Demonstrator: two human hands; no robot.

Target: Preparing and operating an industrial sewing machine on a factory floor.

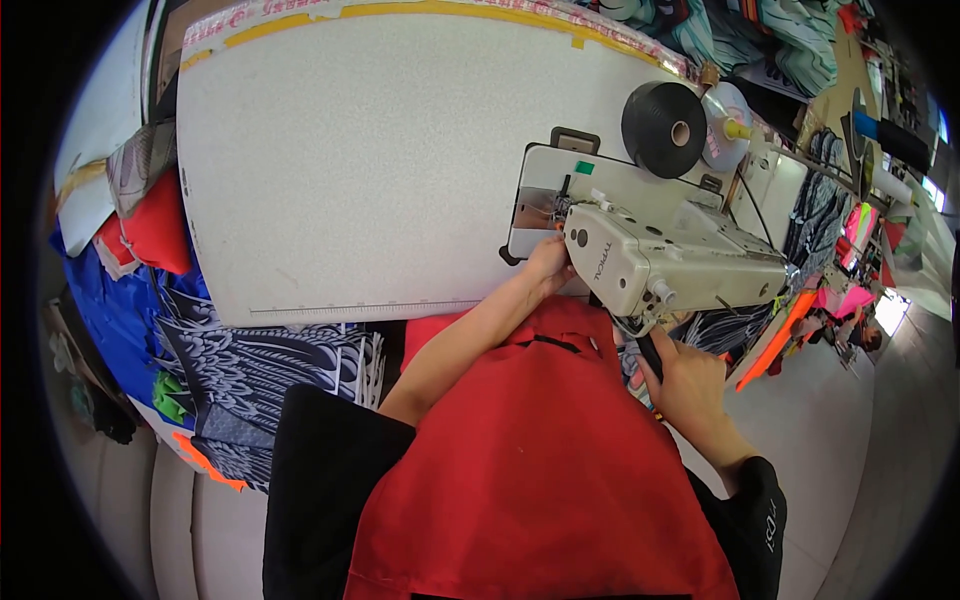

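A cream sewing machine [650, 255] stands on the right part of the white table. My left hand [548, 262] reaches up to its needle area, beside the metal needle plate [537, 210]. The fingertips are pinched together there, partly hidden by the machine head, and what they hold cannot be made out. Below the machine's front side, my right hand [692, 380] is closed around a black handle [650, 355]. The far end of that handle is lost against the machine, so its kind is unclear.
The white tabletop [370, 160] has a ruler scale along its near edge. A black thread cone [664, 130] stands behind the machine. Wing-patterned grey fabric [270, 370] is piled at the left, near a red cloth bundle [158, 225]. A red apron [540, 470] covers my lap.
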